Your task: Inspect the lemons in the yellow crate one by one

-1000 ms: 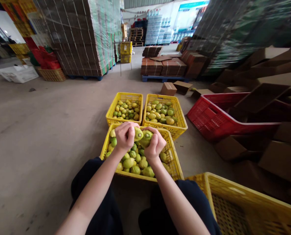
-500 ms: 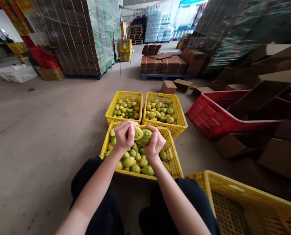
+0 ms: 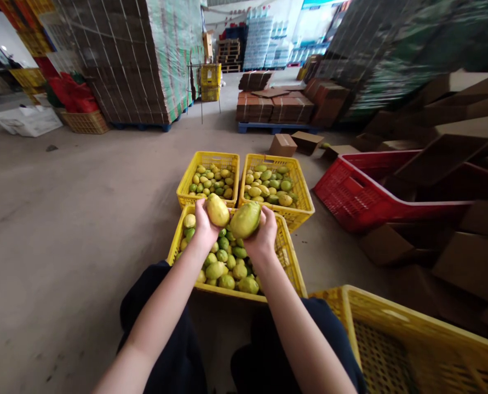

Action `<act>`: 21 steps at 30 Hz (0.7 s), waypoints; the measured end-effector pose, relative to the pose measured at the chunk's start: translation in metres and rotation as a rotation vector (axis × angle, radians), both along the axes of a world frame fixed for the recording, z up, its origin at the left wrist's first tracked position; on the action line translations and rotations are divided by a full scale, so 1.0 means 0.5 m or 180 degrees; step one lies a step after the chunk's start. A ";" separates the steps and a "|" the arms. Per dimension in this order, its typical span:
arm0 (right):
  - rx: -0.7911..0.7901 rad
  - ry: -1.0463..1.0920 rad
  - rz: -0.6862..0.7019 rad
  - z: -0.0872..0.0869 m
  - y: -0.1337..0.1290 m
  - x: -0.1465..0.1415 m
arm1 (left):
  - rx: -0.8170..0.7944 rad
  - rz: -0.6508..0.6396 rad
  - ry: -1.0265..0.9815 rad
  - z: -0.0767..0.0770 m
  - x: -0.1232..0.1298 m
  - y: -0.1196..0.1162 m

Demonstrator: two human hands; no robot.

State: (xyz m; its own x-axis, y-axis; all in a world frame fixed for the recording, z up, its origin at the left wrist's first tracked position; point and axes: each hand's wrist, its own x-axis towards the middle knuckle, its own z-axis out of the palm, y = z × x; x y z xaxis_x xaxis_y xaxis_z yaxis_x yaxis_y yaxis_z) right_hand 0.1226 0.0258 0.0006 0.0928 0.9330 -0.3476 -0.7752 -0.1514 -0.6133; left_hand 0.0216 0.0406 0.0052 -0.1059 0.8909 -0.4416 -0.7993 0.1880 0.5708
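Note:
My left hand (image 3: 205, 225) holds a yellow lemon (image 3: 218, 210), palm turned up beneath it. In my right hand (image 3: 265, 235) rests a larger yellow-green lemon (image 3: 246, 220), with the fingers around its right side. The two lemons are side by side, almost touching, above the far part of the nearest yellow crate (image 3: 232, 294). Inside that crate lie many lemons (image 3: 226, 281), green to yellow, partly hidden by my hands and forearms.
Behind stand two more yellow crates, a left one (image 3: 182, 191) and a right one (image 3: 307, 205), both with lemons. Another yellow crate (image 3: 391, 306) is at lower right. A red crate (image 3: 346, 200) and cardboard boxes (image 3: 469, 262) lie on the right. Wrapped pallet stacks (image 3: 120, 60) stand farther back.
Both hands have turned from palms down to palms up, still holding the lemons. The lemons' sides now show instead of their stem ends.

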 end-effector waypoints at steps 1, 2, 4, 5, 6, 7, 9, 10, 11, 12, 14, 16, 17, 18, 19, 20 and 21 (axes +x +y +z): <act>-0.0059 0.0084 0.0130 0.005 0.000 0.006 | -0.0128 -0.0018 -0.0039 0.001 -0.002 0.001; -0.0136 0.0142 0.0231 0.010 0.000 0.011 | -0.0226 -0.0052 -0.0056 0.001 -0.003 0.003; -0.0354 0.0262 0.0328 0.018 -0.001 0.021 | -0.0347 -0.0153 -0.0067 -0.001 -0.004 0.006; -0.0474 0.0335 0.0336 0.019 -0.001 0.026 | -0.0376 -0.0204 -0.0080 -0.003 -0.003 0.007; -0.0586 0.0412 0.0334 0.019 0.000 0.030 | -0.0396 -0.0254 -0.0103 -0.006 -0.003 0.007; -0.0692 0.0487 0.0323 0.018 0.002 0.033 | -0.0412 -0.0295 -0.0135 -0.008 -0.003 0.007; -0.0870 0.0619 0.0279 0.012 0.006 0.038 | -0.0462 -0.0327 -0.0210 -0.011 -0.001 0.006; -0.0934 0.0679 0.0246 0.009 0.008 0.039 | -0.0489 -0.0316 -0.0240 -0.011 -0.001 0.005; -0.0988 0.0735 0.0205 0.005 0.010 0.040 | -0.0521 -0.0292 -0.0259 -0.012 -0.001 0.003; -0.1032 0.0789 0.0170 0.002 0.012 0.039 | -0.0550 -0.0260 -0.0271 -0.013 -0.001 0.002; -0.1103 0.0859 0.0110 -0.003 0.014 0.037 | -0.0587 -0.0173 -0.0311 -0.015 -0.002 0.002; -0.1182 0.0873 0.0055 -0.004 0.016 0.035 | -0.0598 -0.0070 -0.0397 -0.018 -0.004 0.004; -0.1211 0.0867 0.0036 -0.004 0.016 0.034 | -0.0597 -0.0026 -0.0452 -0.020 -0.006 0.005; -0.1229 0.0858 0.0019 -0.004 0.017 0.033 | -0.0589 0.0007 -0.0508 -0.022 -0.007 0.007; -0.1247 0.0849 0.0014 -0.003 0.017 0.033 | -0.0574 0.0030 -0.0555 -0.024 -0.008 0.008; -0.1260 0.0840 0.0021 -0.003 0.017 0.033 | -0.0558 0.0043 -0.0588 -0.025 -0.009 0.008; -0.1270 0.0831 0.0034 -0.003 0.017 0.033 | -0.0543 0.0052 -0.0602 -0.025 -0.009 0.008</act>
